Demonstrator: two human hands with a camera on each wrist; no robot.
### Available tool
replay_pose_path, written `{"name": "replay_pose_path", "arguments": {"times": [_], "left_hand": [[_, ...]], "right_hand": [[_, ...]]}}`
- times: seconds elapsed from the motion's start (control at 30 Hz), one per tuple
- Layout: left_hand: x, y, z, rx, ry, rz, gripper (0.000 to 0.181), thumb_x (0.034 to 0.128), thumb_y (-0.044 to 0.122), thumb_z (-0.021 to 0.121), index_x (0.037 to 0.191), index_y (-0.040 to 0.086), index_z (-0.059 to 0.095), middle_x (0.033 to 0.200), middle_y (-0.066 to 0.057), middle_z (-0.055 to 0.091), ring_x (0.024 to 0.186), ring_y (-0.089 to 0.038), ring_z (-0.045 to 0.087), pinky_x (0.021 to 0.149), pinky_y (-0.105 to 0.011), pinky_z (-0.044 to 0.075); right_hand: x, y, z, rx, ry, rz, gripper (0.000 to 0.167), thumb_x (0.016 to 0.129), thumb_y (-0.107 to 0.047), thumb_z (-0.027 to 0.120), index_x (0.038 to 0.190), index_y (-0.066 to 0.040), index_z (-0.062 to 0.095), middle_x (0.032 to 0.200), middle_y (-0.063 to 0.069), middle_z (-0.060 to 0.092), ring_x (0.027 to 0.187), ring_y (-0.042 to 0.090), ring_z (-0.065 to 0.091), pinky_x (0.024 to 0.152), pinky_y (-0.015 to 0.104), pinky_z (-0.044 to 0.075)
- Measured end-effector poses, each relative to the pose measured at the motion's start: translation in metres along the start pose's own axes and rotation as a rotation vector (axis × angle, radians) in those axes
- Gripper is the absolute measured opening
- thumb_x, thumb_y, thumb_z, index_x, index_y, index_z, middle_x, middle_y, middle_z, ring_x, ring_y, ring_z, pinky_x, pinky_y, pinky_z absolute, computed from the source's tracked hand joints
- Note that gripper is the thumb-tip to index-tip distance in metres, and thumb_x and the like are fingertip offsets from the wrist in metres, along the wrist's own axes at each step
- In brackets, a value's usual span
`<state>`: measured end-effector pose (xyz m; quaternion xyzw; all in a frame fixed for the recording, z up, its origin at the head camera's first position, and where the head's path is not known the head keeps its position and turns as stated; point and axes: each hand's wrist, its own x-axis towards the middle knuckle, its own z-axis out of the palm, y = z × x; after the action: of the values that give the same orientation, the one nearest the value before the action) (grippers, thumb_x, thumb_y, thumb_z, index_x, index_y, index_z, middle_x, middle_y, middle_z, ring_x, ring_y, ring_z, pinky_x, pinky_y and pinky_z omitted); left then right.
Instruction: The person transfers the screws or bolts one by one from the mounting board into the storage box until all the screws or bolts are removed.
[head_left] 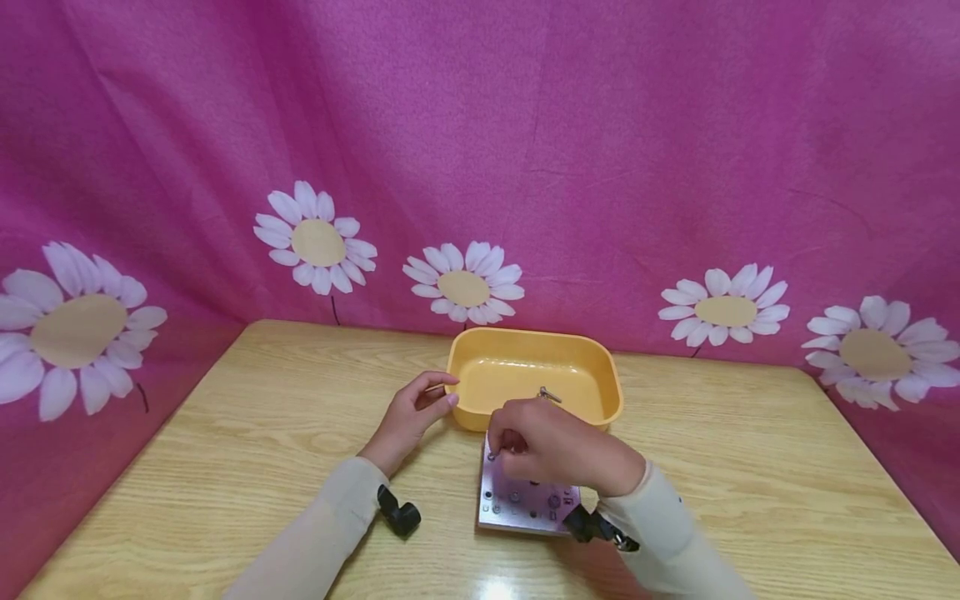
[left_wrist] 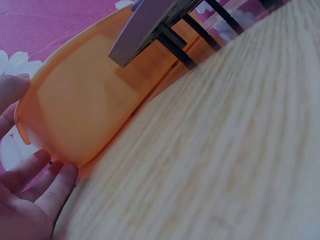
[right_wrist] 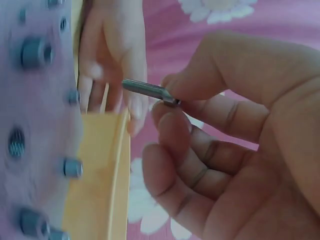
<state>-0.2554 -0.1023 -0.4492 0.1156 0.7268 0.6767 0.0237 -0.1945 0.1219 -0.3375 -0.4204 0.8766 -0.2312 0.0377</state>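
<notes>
My right hand point(head_left: 562, 446) is above a metal plate point(head_left: 513, 518), whose upper part it hides in the head view. Between thumb and fingertips it pinches a small metal screw point(right_wrist: 144, 88), the shank pointing toward the plate in the right wrist view. Several screw heads point(right_wrist: 36, 53) and holes dot the plate's face. Dark threaded shanks point(left_wrist: 175, 49) stick out beneath it in the left wrist view. With fingers loosely extended, my left hand point(head_left: 405, 421) touches the left end of a yellow plastic bin point(head_left: 611, 387). Another small metal piece point(head_left: 551, 394), seemingly a screw, is in the bin.
Both items are on a light wood-grain table point(head_left: 750, 467), the bin just behind the plate. A pink curtain point(head_left: 585, 167) with white daisies hangs along the back and sides. Black wrist straps point(head_left: 397, 512) are on both sleeves.
</notes>
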Motion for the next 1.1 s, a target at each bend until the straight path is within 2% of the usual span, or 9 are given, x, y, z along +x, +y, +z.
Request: {"name": "replay_pose_path", "arguments": {"times": [0.17,0.33,0.57,0.83,1.1], "left_hand": [[-0.001,0.001,0.000,0.030,0.013,-0.009,0.030,0.0888,0.031,0.071,0.116,0.021,0.064,0.128,0.002,0.055,0.120,-0.019,0.055,0.098,-0.031,0.049],[0.000,0.001,-0.001,0.045,0.016,-0.019,0.029,0.0885,0.033,0.070,0.115,0.023,0.064,0.128,0.003,0.055,0.120,-0.017,0.054,0.100,-0.031,0.047],[0.000,0.002,0.000,0.039,0.016,-0.015,0.029,0.0892,0.031,0.070,0.116,0.022,0.064,0.129,0.003,0.054,0.121,-0.018,0.054,0.100,-0.031,0.047],[0.000,0.001,-0.001,0.013,0.012,-0.019,0.031,0.0889,0.030,0.071,0.117,0.019,0.063,0.131,0.001,0.053,0.121,-0.021,0.053,0.098,-0.032,0.049],[0.002,-0.001,-0.001,0.007,0.009,-0.031,0.026,0.0897,0.029,0.070,0.115,0.023,0.064,0.131,0.003,0.053,0.120,-0.019,0.054,0.098,-0.032,0.049]], "right_hand": [[-0.003,0.014,-0.010,0.019,0.107,0.035,0.010,0.079,-0.003,0.065,0.083,-0.012,0.066,0.071,-0.010,0.053,0.066,0.013,0.052,0.059,0.023,0.045],[-0.004,0.024,-0.017,0.029,0.211,0.123,0.009,0.081,-0.005,0.064,0.086,-0.012,0.067,0.070,-0.008,0.053,0.064,0.012,0.050,0.055,0.023,0.044],[-0.006,0.034,-0.021,0.044,0.285,0.159,0.010,0.083,-0.003,0.061,0.088,-0.008,0.068,0.074,-0.006,0.057,0.064,0.010,0.049,0.055,0.023,0.045],[-0.003,0.052,-0.021,0.045,0.293,0.202,0.010,0.086,-0.004,0.062,0.090,-0.007,0.070,0.079,-0.005,0.063,0.065,0.010,0.053,0.059,0.024,0.049],[0.001,0.071,-0.016,0.054,0.270,0.303,0.007,0.088,-0.007,0.065,0.092,-0.006,0.071,0.080,-0.003,0.065,0.069,0.012,0.055,0.064,0.026,0.052]]}}
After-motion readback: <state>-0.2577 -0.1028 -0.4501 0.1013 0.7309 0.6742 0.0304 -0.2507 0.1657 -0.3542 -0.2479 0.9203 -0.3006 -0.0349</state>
